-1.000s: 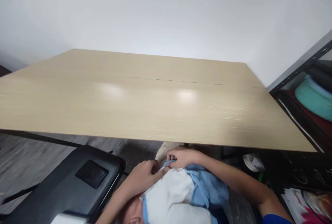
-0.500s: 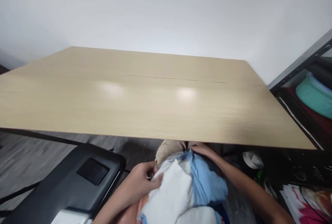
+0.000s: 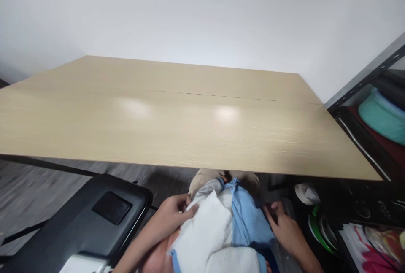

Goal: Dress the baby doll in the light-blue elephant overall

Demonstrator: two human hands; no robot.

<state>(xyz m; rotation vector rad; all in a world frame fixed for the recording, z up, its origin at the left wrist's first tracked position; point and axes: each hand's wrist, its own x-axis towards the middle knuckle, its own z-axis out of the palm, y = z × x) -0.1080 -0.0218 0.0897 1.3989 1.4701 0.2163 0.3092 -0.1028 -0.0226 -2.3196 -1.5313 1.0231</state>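
A bundle of cloths rests on my lap below the table's front edge. On its left and front is a fluffy white cloth (image 3: 207, 226) with blue trim. A light blue cloth (image 3: 249, 218) covers its right side, bunched into a knot-like tuft at the top. My left hand (image 3: 177, 212) pinches the white cloth at its left edge, thumb over the fabric. At the right side of the blue cloth is my right hand (image 3: 283, 224); its fingers are apart and the fingertips sit against or just beside the fabric. I cannot tell whether they touch.
A bare wooden table (image 3: 177, 129) spans the view before a white wall. To the left, a black padded seat (image 3: 63, 218) carries a dark phone (image 3: 112, 208) and a white box-shaped item (image 3: 84, 264). At right are a metal rack with a teal bag (image 3: 382, 114) and packets (image 3: 373, 247).
My right hand has left the blue tuft at the top of the bundle and moved down and right to the blue cloth's side. My left hand stays on the white cloth.
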